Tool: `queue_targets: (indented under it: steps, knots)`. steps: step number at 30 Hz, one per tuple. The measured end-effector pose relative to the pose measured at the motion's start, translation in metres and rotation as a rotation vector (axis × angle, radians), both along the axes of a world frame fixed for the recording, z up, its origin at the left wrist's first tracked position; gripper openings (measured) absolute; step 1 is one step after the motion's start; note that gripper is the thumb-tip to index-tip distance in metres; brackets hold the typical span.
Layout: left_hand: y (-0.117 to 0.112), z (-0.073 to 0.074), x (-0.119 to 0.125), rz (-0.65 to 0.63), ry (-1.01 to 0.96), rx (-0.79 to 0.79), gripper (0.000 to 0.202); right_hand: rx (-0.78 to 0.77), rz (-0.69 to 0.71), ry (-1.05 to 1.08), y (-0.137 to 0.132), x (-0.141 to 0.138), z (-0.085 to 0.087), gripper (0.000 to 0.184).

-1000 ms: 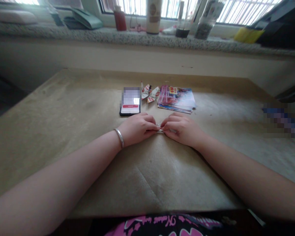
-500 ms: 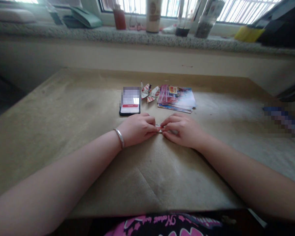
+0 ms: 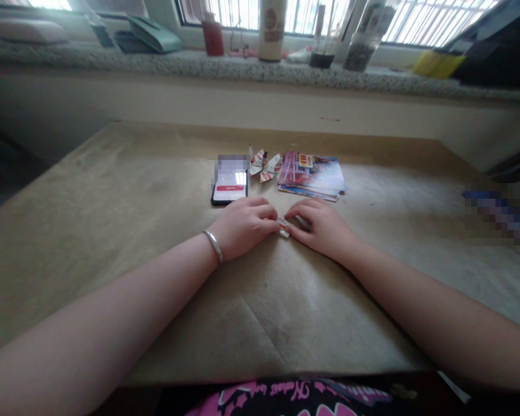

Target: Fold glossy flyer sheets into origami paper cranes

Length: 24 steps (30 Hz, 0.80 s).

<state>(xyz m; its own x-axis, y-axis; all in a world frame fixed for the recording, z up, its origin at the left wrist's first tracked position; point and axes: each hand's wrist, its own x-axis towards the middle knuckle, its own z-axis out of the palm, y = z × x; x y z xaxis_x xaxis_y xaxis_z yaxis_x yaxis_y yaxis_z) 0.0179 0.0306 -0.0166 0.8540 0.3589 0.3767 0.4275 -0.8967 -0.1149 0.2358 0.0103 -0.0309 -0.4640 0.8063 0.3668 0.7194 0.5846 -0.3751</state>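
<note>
Both my hands rest on the brown paper-covered table (image 3: 112, 219), fingertips meeting over a small folded piece of paper (image 3: 282, 227). My left hand (image 3: 245, 225), with a silver bracelet at the wrist, pinches the paper's left end with curled fingers. My right hand (image 3: 318, 225) pinches its right end. Most of the paper is hidden under the fingers. Just beyond my hands lie a phone (image 3: 229, 182) with a lit screen, two small folded paper figures (image 3: 264, 164) and a stack of colourful printed sheets (image 3: 312, 176).
A stone windowsill (image 3: 242, 66) runs along the back with a red bottle (image 3: 212, 34), a tall white container (image 3: 272, 29), jars and a green pouch (image 3: 153, 34). A blurred blue object (image 3: 500, 214) lies at the table's right edge.
My hands have stayed in place, with small finger movements on the folded paper. The paper now shows a little more between the fingertips.
</note>
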Motion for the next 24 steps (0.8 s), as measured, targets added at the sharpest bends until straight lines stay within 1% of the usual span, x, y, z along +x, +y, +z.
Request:
queue_targets:
  steps: [2, 6, 9, 12, 17, 21, 24]
  knots:
    - [-0.0003, -0.0018, 0.0010, 0.054, -0.005, -0.018, 0.021, -0.001, -0.018, 0.008, -0.0005, -0.0004, -0.0011, 0.015]
    - [-0.0022, -0.0055, 0.0020, 0.130, -0.042, -0.160, 0.021, -0.037, -0.031, 0.070, -0.0013, -0.0025, -0.0019, 0.007]
    - [-0.0027, -0.0064, 0.0023, 0.130, -0.064, -0.214, 0.023, -0.061, -0.068, 0.117, -0.0009, -0.0042, -0.0024, 0.009]
    - [-0.0028, -0.0063, 0.0023, 0.123, -0.074, -0.222, 0.021, -0.093, -0.089, 0.147, 0.0006, -0.0046, -0.0033, 0.011]
    - [-0.0048, -0.0060, 0.0028, 0.109, -0.102, -0.248, 0.024, -0.145, -0.094, 0.201, 0.0021, -0.0044, -0.0027, 0.010]
    - [-0.0042, -0.0082, 0.0031, 0.110, -0.164, -0.294, 0.027, -0.270, -0.183, 0.247, 0.0004, -0.0045, 0.0002, 0.012]
    - [-0.0007, -0.0103, 0.0025, 0.102, -0.246, -0.329, 0.025, -0.376, -0.214, 0.354, -0.0012, -0.0050, 0.0016, 0.014]
